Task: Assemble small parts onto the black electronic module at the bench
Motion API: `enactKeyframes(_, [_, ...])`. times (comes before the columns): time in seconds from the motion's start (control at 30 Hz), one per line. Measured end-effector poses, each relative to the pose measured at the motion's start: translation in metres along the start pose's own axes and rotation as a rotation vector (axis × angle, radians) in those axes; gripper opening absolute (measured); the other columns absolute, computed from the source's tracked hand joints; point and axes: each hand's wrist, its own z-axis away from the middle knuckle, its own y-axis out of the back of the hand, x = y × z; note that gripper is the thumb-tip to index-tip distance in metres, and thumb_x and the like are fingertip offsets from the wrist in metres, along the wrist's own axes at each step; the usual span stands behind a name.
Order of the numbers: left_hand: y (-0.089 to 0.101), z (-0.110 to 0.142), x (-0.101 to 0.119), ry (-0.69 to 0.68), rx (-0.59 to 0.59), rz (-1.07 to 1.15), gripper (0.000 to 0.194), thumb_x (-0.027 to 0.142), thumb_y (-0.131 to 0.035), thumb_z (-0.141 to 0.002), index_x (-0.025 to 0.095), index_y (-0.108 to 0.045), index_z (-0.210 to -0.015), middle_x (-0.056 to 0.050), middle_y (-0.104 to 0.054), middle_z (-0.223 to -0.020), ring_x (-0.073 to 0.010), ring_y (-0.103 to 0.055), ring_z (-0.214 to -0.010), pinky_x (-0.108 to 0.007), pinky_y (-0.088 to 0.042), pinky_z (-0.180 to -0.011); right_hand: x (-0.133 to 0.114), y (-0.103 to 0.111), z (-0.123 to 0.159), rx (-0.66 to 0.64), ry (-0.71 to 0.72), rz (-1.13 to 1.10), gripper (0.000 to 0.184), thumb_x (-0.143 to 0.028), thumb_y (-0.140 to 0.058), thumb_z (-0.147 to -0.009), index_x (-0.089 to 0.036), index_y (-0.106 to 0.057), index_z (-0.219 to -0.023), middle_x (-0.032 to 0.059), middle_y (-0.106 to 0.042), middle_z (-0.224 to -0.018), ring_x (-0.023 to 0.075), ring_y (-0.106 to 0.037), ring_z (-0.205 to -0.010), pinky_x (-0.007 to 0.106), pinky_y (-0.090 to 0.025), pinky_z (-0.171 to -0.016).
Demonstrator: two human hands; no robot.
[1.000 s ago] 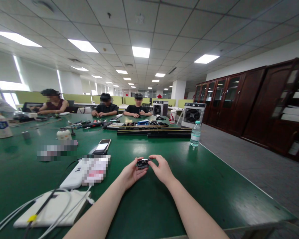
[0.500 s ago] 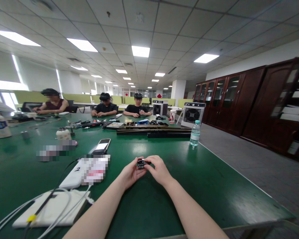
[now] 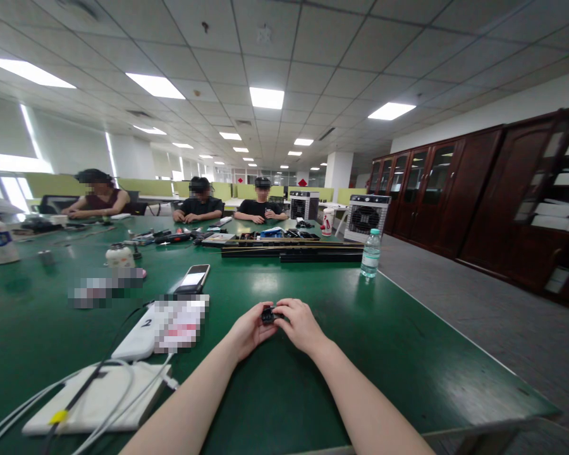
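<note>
Over the green table, a small black object [image 3: 267, 315] sits between my two hands; it is too small for me to tell its kind. My left hand [image 3: 250, 330] cups it from the left, palm partly up, with the fingers closed around it. From the right, my right hand [image 3: 299, 323] pinches its side between thumb and fingers. The fingertips of both hands nearly meet, and they cover part of the object.
The green table [image 3: 436, 354] carries a phone [image 3: 193, 279], a white power bank [image 3: 137, 332] and a white box [image 3: 95, 398] with cables at left. Ahead lie black bars [image 3: 294, 253] and a water bottle [image 3: 370, 254]. Several people sit across the table.
The small black object has turned a little in my hands, and its shiny face no longer shows. My right fingers have shifted slightly on it. The camera view has moved slightly.
</note>
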Motion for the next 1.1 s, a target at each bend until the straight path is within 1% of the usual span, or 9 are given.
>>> enactKeyframes(0.17, [0.002,-0.003,-0.002,-0.018,-0.008,-0.050,0.019,0.030,-0.053,-0.084,0.020,-0.056,-0.100,-0.002,-0.065,-0.076,-0.0107,-0.064,-0.061,-0.024,-0.053,-0.063,-0.001,-0.002,0.000,-0.025,0.014,0.028,0.022,-0.021,-0.059,-0.081,-0.025,-0.064,-0.101,0.0050,-0.061,-0.112,0.0195,-0.052,-0.105,0.038,-0.039,-0.092])
enactKeyframes(0.37, [0.005,-0.004,-0.003,0.000,0.006,-0.052,0.020,0.029,-0.054,-0.083,0.017,-0.056,-0.099,-0.004,-0.065,-0.075,-0.0117,-0.064,-0.060,-0.023,-0.054,-0.060,0.002,-0.003,-0.001,-0.062,-0.065,0.020,0.024,-0.026,-0.063,-0.077,-0.030,-0.067,-0.100,0.0036,-0.061,-0.115,0.0217,-0.052,-0.108,0.040,-0.040,-0.093])
enactKeyframes(0.47, [0.006,-0.005,-0.003,-0.003,0.014,-0.044,0.020,0.029,-0.054,-0.083,0.017,-0.056,-0.099,-0.004,-0.066,-0.076,-0.0121,-0.065,-0.061,-0.024,-0.055,-0.061,0.006,-0.004,0.000,-0.082,-0.091,-0.053,0.027,-0.026,-0.063,-0.076,-0.031,-0.067,-0.102,0.0035,-0.061,-0.115,0.0215,-0.053,-0.107,0.039,-0.041,-0.094])
enactKeyframes(0.63, [0.005,-0.005,-0.003,-0.012,0.025,-0.082,0.023,0.031,-0.053,-0.084,0.017,-0.056,-0.101,-0.007,-0.067,-0.083,-0.0139,-0.066,-0.064,-0.025,-0.054,-0.062,0.009,-0.001,0.001,-0.106,-0.077,-0.274,0.031,-0.019,-0.060,-0.076,-0.026,-0.065,-0.106,0.0047,-0.062,-0.112,0.0184,-0.057,-0.103,0.035,-0.043,-0.095])
enactKeyframes(0.7, [0.006,-0.006,-0.002,-0.040,0.039,-0.137,0.024,0.034,-0.053,-0.084,0.018,-0.055,-0.102,-0.007,-0.067,-0.085,-0.0135,-0.065,-0.064,-0.024,-0.052,-0.060,0.008,0.000,0.002,-0.091,-0.070,-0.319,0.034,-0.016,-0.059,-0.075,-0.025,-0.064,-0.107,0.0043,-0.063,-0.109,0.0179,-0.058,-0.102,0.035,-0.043,-0.095])
enactKeyframes(0.8, [0.008,-0.007,0.000,-0.117,0.070,-0.257,0.024,0.037,-0.052,-0.084,0.020,-0.056,-0.101,-0.005,-0.067,-0.086,-0.0114,-0.063,-0.062,-0.021,-0.048,-0.057,0.006,0.001,0.002,-0.067,-0.104,-0.306,0.037,-0.012,-0.059,-0.072,-0.023,-0.062,-0.108,0.0043,-0.064,-0.106,0.0183,-0.058,-0.100,0.035,-0.045,-0.092])
enactKeyframes(0.9, [0.013,-0.008,0.003,-0.195,0.060,-0.361,0.027,0.038,-0.058,-0.079,0.021,-0.056,-0.100,-0.004,-0.066,-0.090,-0.0119,-0.063,-0.065,-0.023,-0.047,-0.061,0.007,-0.001,0.003,-0.070,-0.122,-0.277,0.036,-0.010,-0.059,-0.070,-0.023,-0.062,-0.104,0.0034,-0.064,-0.104,0.0181,-0.058,-0.098,0.034,-0.044,-0.091])
enactKeyframes(1.0, [0.018,-0.008,0.005,-0.264,-0.005,-0.483,0.040,0.030,-0.069,-0.069,0.019,-0.056,-0.105,-0.006,-0.065,-0.094,-0.0164,-0.063,-0.077,-0.027,-0.047,-0.070,0.009,-0.004,0.004,-0.087,-0.148,-0.266,0.037,-0.010,-0.059,-0.069,-0.024,-0.059,-0.103,0.0020,-0.063,-0.103,0.0179,-0.058,-0.098,0.034,-0.044,-0.090])
enactKeyframes(1.1, [0.022,-0.008,0.003,-0.347,-0.077,-0.681,0.055,0.016,-0.073,-0.059,0.017,-0.055,-0.111,-0.007,-0.063,-0.100,-0.0196,-0.062,-0.084,-0.031,-0.047,-0.079,0.009,-0.007,0.005,-0.111,-0.196,-0.274,0.041,-0.011,-0.060,-0.068,-0.025,-0.055,-0.106,0.0015,-0.063,-0.103,0.0181,-0.059,-0.096,0.033,-0.045,-0.086])
